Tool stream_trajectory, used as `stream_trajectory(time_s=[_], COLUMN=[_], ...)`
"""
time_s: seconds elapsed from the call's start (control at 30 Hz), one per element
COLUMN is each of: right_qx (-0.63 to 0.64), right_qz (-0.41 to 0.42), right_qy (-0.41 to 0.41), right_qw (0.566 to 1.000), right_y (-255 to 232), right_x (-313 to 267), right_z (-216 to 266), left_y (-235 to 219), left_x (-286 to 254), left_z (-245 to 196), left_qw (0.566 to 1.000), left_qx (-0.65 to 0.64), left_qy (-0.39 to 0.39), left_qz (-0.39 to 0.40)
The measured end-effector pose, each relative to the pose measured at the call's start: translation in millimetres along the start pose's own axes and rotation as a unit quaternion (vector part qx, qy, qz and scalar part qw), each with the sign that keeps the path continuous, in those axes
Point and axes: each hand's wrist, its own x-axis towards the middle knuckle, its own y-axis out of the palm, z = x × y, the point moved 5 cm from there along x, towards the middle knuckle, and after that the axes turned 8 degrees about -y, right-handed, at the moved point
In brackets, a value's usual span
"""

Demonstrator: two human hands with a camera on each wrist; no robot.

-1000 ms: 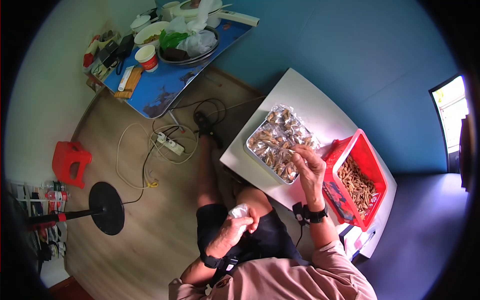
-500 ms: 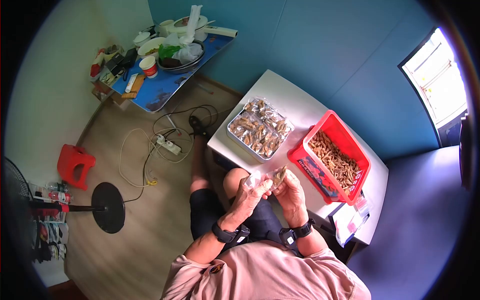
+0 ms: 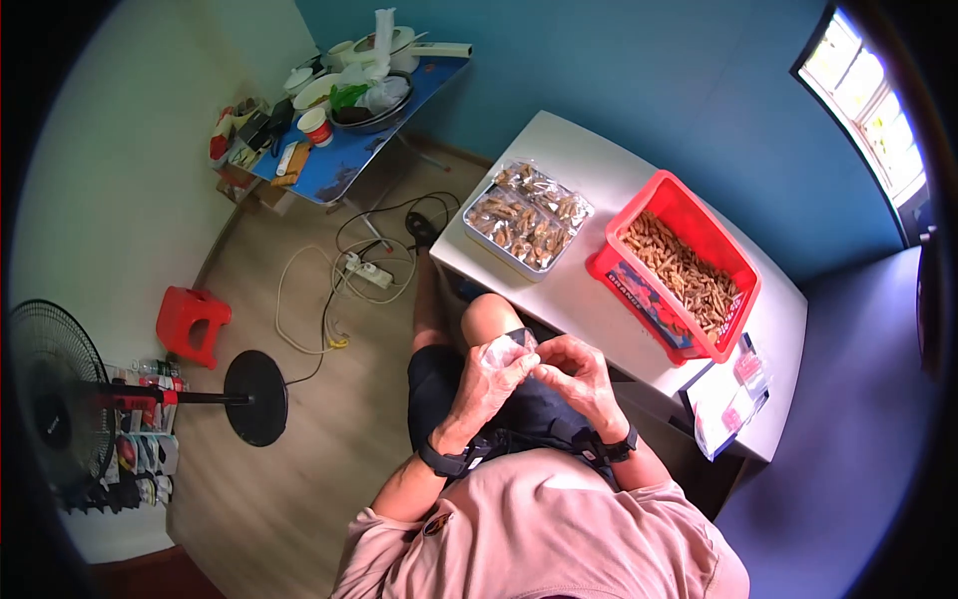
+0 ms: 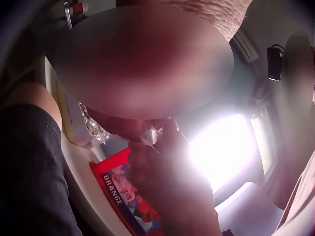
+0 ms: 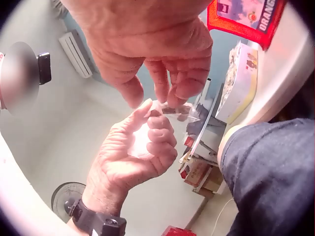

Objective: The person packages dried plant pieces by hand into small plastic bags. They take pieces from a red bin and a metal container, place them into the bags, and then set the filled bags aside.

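Over the lap, the left hand (image 3: 489, 381) curls round a crumpled white wad (image 5: 141, 141). Between its thumb and forefinger is the edge of a small clear packet (image 5: 181, 112) with brown pieces inside. The right hand (image 3: 581, 383) faces it, thumb and fingers pinching at the same packet, the fingertips of both hands nearly meeting. A bit of clear plastic (image 4: 152, 135) shows between the fingers in the left wrist view. Beyond the hands, a metal tray (image 3: 483, 240) holds filled clear packets, and a red basket (image 3: 667, 184) holds many loose brown pieces (image 3: 679, 270).
Both containers stand on a white table (image 3: 569, 140). Papers and packets (image 3: 733, 399) lie at its near right corner. On the left are a fan (image 3: 60, 399), a red stool (image 3: 192, 325) and floor cables with a power strip (image 3: 369, 272). A cluttered blue table (image 3: 324, 178) stands behind.
The right hand has come from the tray to the left hand, bringing a packet with brown pieces. Since then both hands have closed in around it. The head view has shifted.
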Motion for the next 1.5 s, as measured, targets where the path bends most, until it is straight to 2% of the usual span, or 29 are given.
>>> stream_trajectory(time_s=[0.03, 0.1, 0.2, 0.3, 0.4, 0.5, 0.73, 0.9, 0.97, 1.07, 1.13, 1.17, 1.23, 1.27, 1.33, 1.4, 1.5], right_qx=[0.002, 0.088, 0.083, 0.123, 0.066, 0.113, 0.065, 0.101, 0.106, 0.106, 0.1, 0.092, 0.105, 0.105, 0.107, 0.148, 0.12], right_qz=[-0.005, 0.014, 0.061, 0.063, 0.063, 0.068, 0.094, 0.064, 0.053, 0.028, 0.015, 0.011, 0.013, 0.011, -0.01, -0.07, -0.097], right_qy=[0.001, 0.022, 0.037, 0.045, 0.081, 0.135, 0.18, 0.195, 0.19, 0.183, 0.181, 0.147, 0.106, 0.106, 0.068, 0.021, 0.083], right_qw=[1.0, 0.996, 0.994, 0.989, 0.993, 0.982, 0.977, 0.973, 0.975, 0.977, 0.978, 0.985, 0.989, 0.989, 0.992, 0.986, 0.985], right_y=[0.4, 4.8, 6.8, 7.4, 3.4, 1.0, -3.0, -4.8, -8.1, -10.6, -8.4, -5.6, -2.0, -2.5, -6.1, -13.3, -28.6], right_x=[-2.3, -5.0, -7.4, -9.5, -11.7, -12.4, -12.0, -11.1, -9.9, -8.3, -8.3, -8.6, -8.9, -9.4, -7.4, -2.2, 3.4], right_z=[0.8, 2.9, 14.5, 12.2, 5.0, 3.1, -4.2, -7.6, -14.4, -14.2, -14.2, -12.7, -10.5, -10.4, -5.7, -4.1, -7.3], left_y=[2.8, 6.6, 5.3, 7.0, 7.9, 8.6, 8.6, 7.4, 8.2, 6.5, -1.1, -0.4, 4.3, 6.8, 11.4, 15.8, 24.4], left_x=[-1.4, -4.5, -8.9, -11.3, -11.8, -11.9, -10.4, -6.5, -5.2, -2.4, 1.1, 4.0, 7.8, 8.4, 9.5, 12.3, 15.9], left_z=[2.6, 6.2, 6.3, 7.4, 9.0, 11.8, 16.6, 21.0, 23.0, 25.1, 21.3, 23.3, 10.9, 10.2, 8.8, 8.3, 2.9], left_qw=[1.0, 1.0, 0.999, 0.998, 0.998, 0.997, 0.994, 0.988, 0.986, 0.991, 0.996, 0.996, 0.987, 0.987, 1.0, 0.999, 0.992], left_qx=[-0.017, -0.027, -0.035, -0.036, -0.03, -0.023, -0.001, -0.03, -0.036, -0.011, 0.086, 0.086, 0.127, 0.127, -0.009, -0.042, -0.108], left_qy=[0.005, -0.011, -0.038, -0.048, -0.057, -0.063, -0.084, -0.099, -0.102, -0.096, -0.035, -0.036, 0.101, 0.101, 0.002, -0.01, -0.038], left_qz=[0.008, 0.009, 0.016, 0.022, 0.016, 0.024, 0.073, 0.111, 0.124, 0.095, 0.013, 0.013, -0.004, -0.002, 0.011, 0.02, 0.05])
